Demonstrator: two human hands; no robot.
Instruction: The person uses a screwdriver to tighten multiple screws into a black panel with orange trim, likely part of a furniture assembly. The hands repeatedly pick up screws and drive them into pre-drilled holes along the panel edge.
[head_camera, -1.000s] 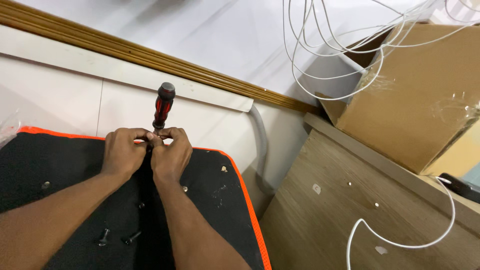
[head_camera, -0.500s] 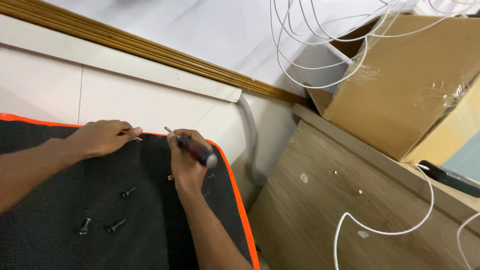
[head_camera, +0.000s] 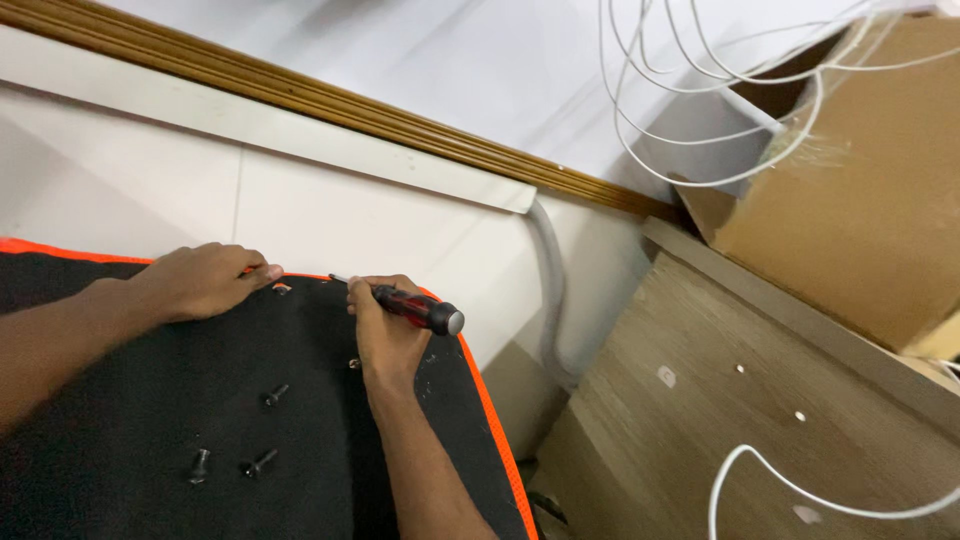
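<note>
While the right hand (head_camera: 385, 335) lay on the black mat (head_camera: 150, 400), it was closed around a screwdriver (head_camera: 405, 305) with a red and black handle. The handle pointed away from the mat's orange border (head_camera: 480, 400), out over the floor side; the thin shaft pointed back along the mat's far edge.

The left hand (head_camera: 200, 280) rested at the far edge of the mat, fingers curled over the border. Whether it pinched a small part could not be told.

Handling judgement: the screwdriver appeared light and rigid. The handle looked ribbed, so slip was unlikely. The correct hold is on the handle, not the bare shaft.

Three dark screws (head_camera: 235, 440) lay loose on the mat, nearer the person than both hands. They appeared small and easy to roll; the mat cloth should check them.

Beyond the mat's far edge stood a white wall panel (head_camera: 300, 200) with a wooden moulding (head_camera: 300, 90) above it. A grey pipe (head_camera: 550, 290) ran down the wall off the mat's right corner.

Further right of the mat lay a grey-brown board (head_camera: 750, 430) with small holes. A plain brown cardboard box (head_camera: 860, 190) stood behind it. No label was legible. White cable (head_camera: 700, 120) hung in loops over the box.
</note>
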